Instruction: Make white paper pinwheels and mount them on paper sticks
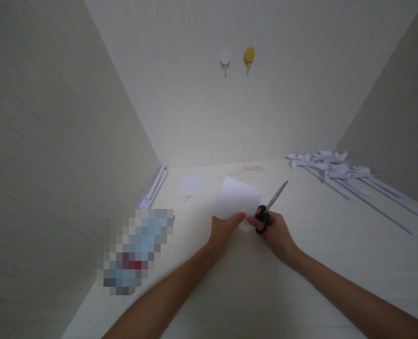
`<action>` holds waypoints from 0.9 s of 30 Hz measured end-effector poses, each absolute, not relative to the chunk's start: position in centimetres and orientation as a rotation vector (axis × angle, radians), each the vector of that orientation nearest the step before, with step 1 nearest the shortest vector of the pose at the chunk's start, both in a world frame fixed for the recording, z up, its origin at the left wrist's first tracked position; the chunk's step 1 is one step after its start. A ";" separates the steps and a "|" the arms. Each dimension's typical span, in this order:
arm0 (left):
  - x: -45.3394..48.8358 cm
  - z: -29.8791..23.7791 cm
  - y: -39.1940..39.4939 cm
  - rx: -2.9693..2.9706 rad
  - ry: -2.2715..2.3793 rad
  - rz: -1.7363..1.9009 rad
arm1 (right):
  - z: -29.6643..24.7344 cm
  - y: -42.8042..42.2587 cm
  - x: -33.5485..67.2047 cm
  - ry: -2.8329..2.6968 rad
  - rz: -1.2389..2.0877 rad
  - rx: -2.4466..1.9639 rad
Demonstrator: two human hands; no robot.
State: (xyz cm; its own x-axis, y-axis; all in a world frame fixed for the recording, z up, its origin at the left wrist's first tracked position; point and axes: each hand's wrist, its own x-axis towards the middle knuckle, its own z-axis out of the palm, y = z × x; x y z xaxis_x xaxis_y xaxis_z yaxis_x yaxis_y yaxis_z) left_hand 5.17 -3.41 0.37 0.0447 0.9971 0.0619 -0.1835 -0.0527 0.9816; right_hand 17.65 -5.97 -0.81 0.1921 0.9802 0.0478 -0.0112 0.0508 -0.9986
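Observation:
My left hand (223,233) is closed on the near edge of a white sheet of paper (236,197), its thumb lying on top. The paper is held a little above the table and tilted. In my right hand (278,235) is a pair of scissors (277,193) with black handles, the blades pointing away to the upper right. The thumb and fingers of this hand also reach the paper's lower right corner, close to the left thumb. A small dark mark shows on the paper between the thumbs. Whether the blades are fully closed is hard to tell.
Several white paper pinwheels (336,165) on rolled sticks lie at the right. Rolled paper tubes (155,188) and a pixelated object (138,249) are at the left. A small paper square (192,183) and thin tan strands (252,168) lie behind. Wall hooks (249,54) hang above.

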 end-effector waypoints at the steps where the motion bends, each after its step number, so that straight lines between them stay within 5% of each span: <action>1: 5.1 0.2 -3.3 1.099 1.036 1.304 | -0.7 -6.0 17.6 -1.074 1.055 -1.242; 27: 5.0 -0.2 -2.8 0.970 1.024 1.336 | -0.4 -6.0 17.4 -1.146 1.113 -1.204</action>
